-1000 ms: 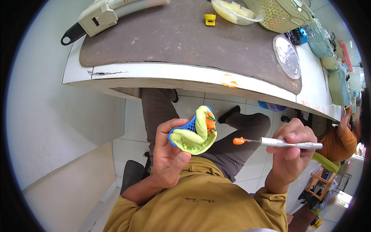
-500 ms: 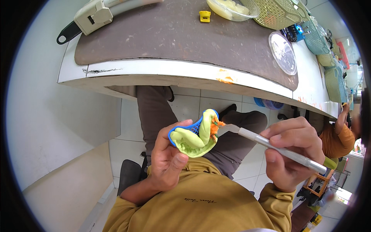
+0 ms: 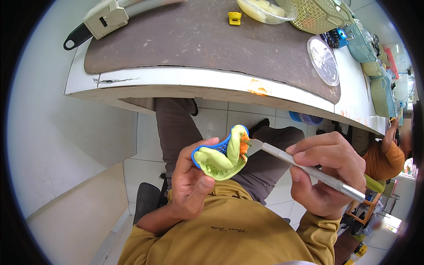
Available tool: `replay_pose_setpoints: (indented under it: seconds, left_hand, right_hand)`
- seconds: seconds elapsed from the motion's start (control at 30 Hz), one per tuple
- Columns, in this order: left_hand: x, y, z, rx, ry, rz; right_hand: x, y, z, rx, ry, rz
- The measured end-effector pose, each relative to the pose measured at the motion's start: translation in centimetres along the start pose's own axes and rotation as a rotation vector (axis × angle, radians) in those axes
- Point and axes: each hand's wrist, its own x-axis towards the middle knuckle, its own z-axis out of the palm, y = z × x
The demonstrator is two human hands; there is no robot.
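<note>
Bench (image 3: 176, 75) cut off, knife (image 3: 282, 155) contact w/ orange matl. (image 3: 244, 147) unclear.

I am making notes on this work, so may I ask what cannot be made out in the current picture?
All in the head view:
Left hand: some fingers, hidden behind the blue tray and green putty.
Metal tool in the right hand: tip too small to tell if it touches the orange material.
Pale device: cut off by the upper edge.
Co-worker: too small to tell what the hand does.
</note>
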Motion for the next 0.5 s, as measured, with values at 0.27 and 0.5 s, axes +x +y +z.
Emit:
replay_pose_setpoints:
  seconds: [0.27,0.5]
  left_hand:
    - [0.0,0.1,0.1,-0.006,0.025,-0.038]
    - [0.0,0.2,0.2,0.012,0.024,-0.028]
  right_hand:
    - [0.9,-0.2,0.1,-0.016,-0.073,-0.026]
    - [0.9,-0.6,0.8,-0.076,-0.006,-0.113]
